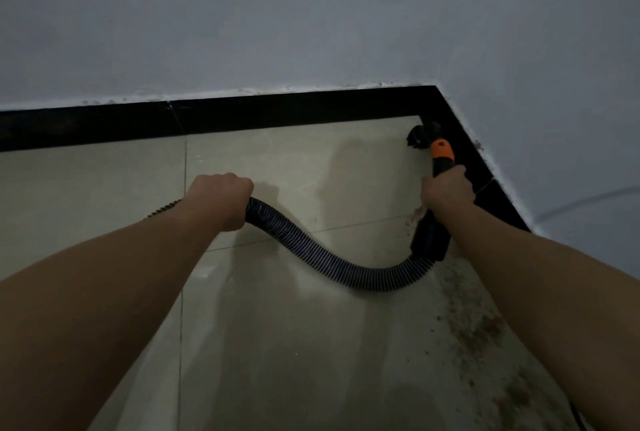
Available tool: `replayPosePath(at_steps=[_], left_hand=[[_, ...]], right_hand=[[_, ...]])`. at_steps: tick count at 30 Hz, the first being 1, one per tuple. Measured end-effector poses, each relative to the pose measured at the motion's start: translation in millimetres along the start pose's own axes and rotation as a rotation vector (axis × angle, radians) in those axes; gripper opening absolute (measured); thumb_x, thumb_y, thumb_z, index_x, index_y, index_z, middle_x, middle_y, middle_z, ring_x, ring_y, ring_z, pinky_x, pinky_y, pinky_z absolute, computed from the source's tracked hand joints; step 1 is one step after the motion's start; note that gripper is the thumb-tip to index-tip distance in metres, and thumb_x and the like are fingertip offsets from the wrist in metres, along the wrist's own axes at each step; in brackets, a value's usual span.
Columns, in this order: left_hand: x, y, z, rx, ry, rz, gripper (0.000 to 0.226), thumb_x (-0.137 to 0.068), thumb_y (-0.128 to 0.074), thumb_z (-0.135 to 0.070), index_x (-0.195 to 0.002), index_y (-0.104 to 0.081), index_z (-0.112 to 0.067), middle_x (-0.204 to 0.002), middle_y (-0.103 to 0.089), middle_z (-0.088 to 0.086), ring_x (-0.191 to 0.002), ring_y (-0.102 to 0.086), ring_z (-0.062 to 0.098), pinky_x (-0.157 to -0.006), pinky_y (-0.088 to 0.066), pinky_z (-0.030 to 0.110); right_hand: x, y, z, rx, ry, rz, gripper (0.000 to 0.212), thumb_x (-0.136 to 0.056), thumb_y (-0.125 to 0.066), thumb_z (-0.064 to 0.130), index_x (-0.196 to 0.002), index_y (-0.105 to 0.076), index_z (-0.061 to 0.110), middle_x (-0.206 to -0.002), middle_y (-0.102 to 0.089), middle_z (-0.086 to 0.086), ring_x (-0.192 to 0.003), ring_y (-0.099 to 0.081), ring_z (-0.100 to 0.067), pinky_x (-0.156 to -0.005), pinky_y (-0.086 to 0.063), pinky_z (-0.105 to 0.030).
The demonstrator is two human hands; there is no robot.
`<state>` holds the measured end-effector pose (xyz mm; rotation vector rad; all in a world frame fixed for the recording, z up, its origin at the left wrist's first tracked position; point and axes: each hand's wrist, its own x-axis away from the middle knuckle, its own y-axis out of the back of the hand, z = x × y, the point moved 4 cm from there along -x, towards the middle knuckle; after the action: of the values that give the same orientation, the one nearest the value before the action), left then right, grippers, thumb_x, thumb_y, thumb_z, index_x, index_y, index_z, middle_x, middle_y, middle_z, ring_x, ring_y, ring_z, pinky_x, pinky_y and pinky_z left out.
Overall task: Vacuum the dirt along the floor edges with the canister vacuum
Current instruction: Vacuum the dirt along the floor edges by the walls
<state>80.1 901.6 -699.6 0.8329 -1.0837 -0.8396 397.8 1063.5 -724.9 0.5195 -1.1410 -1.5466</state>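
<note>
Right hand (448, 188): fingers wrapped fully round the black wand (431, 236), just below its orange collar (441, 150).
Left hand (221, 200): fist closed round the ribbed hose (311, 250).
Nozzle (420, 136): in the corner at 1 o'clock, against the black skirting (277, 113).
Key relation: dirt (485, 330) lies along the right edge, 5 o'clock from the nozzle; the wand's axis runs roughly 12 to 6 along that edge; the right hand is nearer.
Writing: none legible.
Canister: out of view.

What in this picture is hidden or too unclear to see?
Head view:
1. Canister: out of frame; the hose disappears behind the left hand.
2. Nozzle tip: dark, merges with black skirting.
3. Wand grip: covered by right hand.
4. Dirt: partly behind right arm.
</note>
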Motion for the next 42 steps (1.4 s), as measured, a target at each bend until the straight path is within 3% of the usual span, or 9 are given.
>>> replayPosePath(at_steps=[7,12,18,20,22,24,31,35,42], left_hand=[[0,-19,9,0.049,0.038,0.046,0.030,-0.087,-0.061,-0.025,-0.114,-0.050,-0.019,-0.095,-0.052,0.001,-0.084,-0.054,0.019,-0.072,-0.045,0.030],[5,-31,28,0.024,0.077,0.042,0.028,-0.089,-0.059,-0.025,-0.116,-0.051,-0.020,-0.104,-0.058,0.002,-0.088,-0.058,0.018,-0.076,-0.048,0.029],[13,-32,29,-0.046,0.026,0.089,0.030,-0.089,-0.057,-0.028,-0.117,-0.050,-0.022,-0.110,-0.057,0.000,-0.098,-0.060,0.016,-0.079,-0.047,0.028],[17,-28,27,-0.072,-0.004,0.092,0.030,-0.089,-0.057,-0.027,-0.118,-0.050,-0.023,-0.111,-0.057,0.000,-0.099,-0.059,0.016,-0.080,-0.047,0.028],[23,-24,29,-0.100,-0.024,0.105,0.030,-0.089,-0.057,-0.027,-0.119,-0.050,-0.025,-0.110,-0.058,-0.001,-0.099,-0.059,0.016,-0.079,-0.048,0.027],[31,-20,35,-0.103,-0.023,0.124,0.031,-0.089,-0.057,-0.026,-0.119,-0.051,-0.025,-0.110,-0.058,-0.002,-0.098,-0.058,0.015,-0.079,-0.048,0.027],[49,-13,12,-0.086,-0.127,0.081,0.031,-0.087,-0.061,-0.025,-0.116,-0.050,-0.024,-0.094,-0.050,-0.004,-0.083,-0.052,0.013,-0.074,-0.046,0.025],[51,-10,3,-0.072,-0.142,0.075,0.033,-0.085,-0.062,-0.025,-0.115,-0.049,-0.024,-0.094,-0.048,-0.003,-0.084,-0.052,0.015,-0.073,-0.045,0.026],[51,-20,30,-0.072,-0.023,0.112,0.031,-0.089,-0.057,-0.025,-0.119,-0.049,-0.022,-0.109,-0.057,0.001,-0.096,-0.059,0.017,-0.081,-0.048,0.030]], right_hand=[[-34,-5,16,-0.096,0.011,-0.013,0.046,-0.093,-0.059,0.028,-0.132,-0.041,0.011,-0.119,-0.055,-0.022,-0.098,-0.059,-0.040,-0.084,-0.053,-0.052],[-34,-12,12,-0.320,-0.051,0.052,0.042,-0.093,-0.059,0.020,-0.130,-0.046,0.007,-0.106,-0.055,-0.015,-0.082,-0.054,-0.031,-0.072,-0.048,-0.040],[21,-34,36,-0.125,0.212,0.169,0.039,-0.089,-0.061,0.034,-0.118,-0.049,0.012,-0.100,-0.058,-0.012,-0.087,-0.062,-0.034,-0.079,-0.054,-0.043],[34,-36,40,-0.284,0.168,0.278,0.040,-0.092,-0.057,0.044,-0.115,-0.050,0.011,-0.094,-0.061,-0.013,-0.078,-0.063,-0.031,-0.074,-0.057,-0.044],[43,-33,36,-0.658,-0.048,0.531,0.040,-0.095,-0.053,0.046,-0.107,-0.053,0.008,-0.077,-0.061,-0.013,-0.062,-0.060,-0.025,-0.060,-0.055,-0.037],[54,-27,27,-0.829,-0.156,0.703,0.034,-0.096,-0.055,0.042,-0.099,-0.052,0.008,-0.067,-0.059,-0.010,-0.053,-0.057,-0.022,-0.054,-0.051,-0.032],[64,-16,-3,-0.696,-0.134,0.344,0.026,-0.097,-0.055,0.030,-0.100,-0.052,0.003,-0.064,-0.054,-0.011,-0.048,-0.049,-0.021,-0.048,-0.045,-0.030],[49,-6,-35,-0.625,-0.230,0.169,0.039,-0.094,-0.055,0.037,-0.112,-0.057,0.002,-0.072,-0.061,-0.017,-0.051,-0.054,-0.026,-0.050,-0.047,-0.033],[75,-23,-26,-0.782,-0.230,0.356,0.025,-0.088,-0.066,0.020,-0.099,-0.050,0.005,-0.057,-0.051,-0.009,-0.044,-0.048,-0.021,-0.045,-0.045,-0.029]])
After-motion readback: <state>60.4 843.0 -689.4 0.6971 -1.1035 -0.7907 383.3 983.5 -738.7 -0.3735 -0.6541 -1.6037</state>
